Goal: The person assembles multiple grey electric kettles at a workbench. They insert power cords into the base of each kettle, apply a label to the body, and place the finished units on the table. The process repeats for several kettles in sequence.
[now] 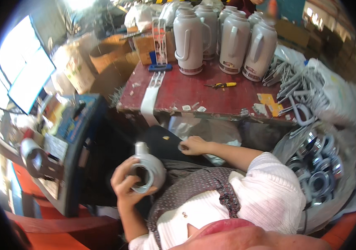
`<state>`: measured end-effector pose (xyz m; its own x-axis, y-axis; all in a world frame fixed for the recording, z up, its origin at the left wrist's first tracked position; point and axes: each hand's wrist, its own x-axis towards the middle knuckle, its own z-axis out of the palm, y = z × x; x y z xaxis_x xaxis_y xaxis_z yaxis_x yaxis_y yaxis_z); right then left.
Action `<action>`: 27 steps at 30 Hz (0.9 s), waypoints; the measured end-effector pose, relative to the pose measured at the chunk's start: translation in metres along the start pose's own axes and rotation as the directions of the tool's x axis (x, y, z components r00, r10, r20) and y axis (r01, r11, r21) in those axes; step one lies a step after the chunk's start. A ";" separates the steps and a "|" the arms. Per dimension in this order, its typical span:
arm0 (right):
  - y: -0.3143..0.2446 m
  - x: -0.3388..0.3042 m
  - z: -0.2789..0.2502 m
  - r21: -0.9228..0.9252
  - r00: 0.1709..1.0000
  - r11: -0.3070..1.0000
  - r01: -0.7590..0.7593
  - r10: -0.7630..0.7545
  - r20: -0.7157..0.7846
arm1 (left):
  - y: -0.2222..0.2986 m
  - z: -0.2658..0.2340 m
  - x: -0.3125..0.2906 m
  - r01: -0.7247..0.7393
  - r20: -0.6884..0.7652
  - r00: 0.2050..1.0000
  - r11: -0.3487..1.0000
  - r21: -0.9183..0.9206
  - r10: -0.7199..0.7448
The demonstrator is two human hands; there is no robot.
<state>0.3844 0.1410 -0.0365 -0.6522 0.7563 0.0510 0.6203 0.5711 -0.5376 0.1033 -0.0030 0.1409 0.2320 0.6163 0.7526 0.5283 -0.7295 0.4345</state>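
Note:
A pale grey thermos flask (156, 170) rests at my lap, its round open mouth turned up toward me and a short stub standing out from its far side. My left hand (124, 178) is closed on it, with fingers hooked over the mouth's rim. Much of the flask's body is hidden. To the right of it, over my dark-clothed knee, my right hand (195, 146) has its fingers curled together. A small thing shows at the fingertips, too unclear to name. A small yellowish scrap (166, 138) lies on the dark cloth.
On the red table (174, 93) stand several grey thermos flasks (233, 41), yellow-handled pliers (220, 85) and a white strip (149, 99) hanging over the edge. Grey handles (288, 79) pile up at right, above a bag of shiny rings (322, 183). A bright screen (32, 81) stands left.

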 end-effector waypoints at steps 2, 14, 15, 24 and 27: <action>-0.002 0.003 -0.003 -0.051 0.998 0.998 -0.030 0.033 0.060 | 0.004 0.012 0.007 -0.053 0.025 0.998 0.994 -0.098 0.056; 0.003 -0.050 -0.004 0.043 0.948 0.999 -0.021 0.006 0.317 | 0.038 0.027 0.003 -0.035 0.139 0.990 0.999 0.000 0.035; 0.004 -0.053 0.000 0.055 0.949 0.997 -0.059 0.039 0.313 | 0.039 0.027 0.002 -0.029 0.139 0.990 1.000 0.003 0.028; -0.056 -0.048 -0.098 0.175 0.996 0.984 -0.029 0.014 0.084 | 0.050 0.035 -0.002 0.041 0.075 0.996 0.999 0.009 -0.042; -0.110 -0.047 -0.140 0.806 0.940 0.484 0.341 -0.157 -0.303 | 0.052 0.041 -0.002 0.125 0.048 0.991 0.992 0.032 -0.126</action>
<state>0.4078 0.0867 0.1378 -0.5783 0.7177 0.3879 -0.2733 0.2776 -0.9210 0.1634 -0.0300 0.1414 0.2021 0.7169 0.6672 0.5791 -0.6369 0.5089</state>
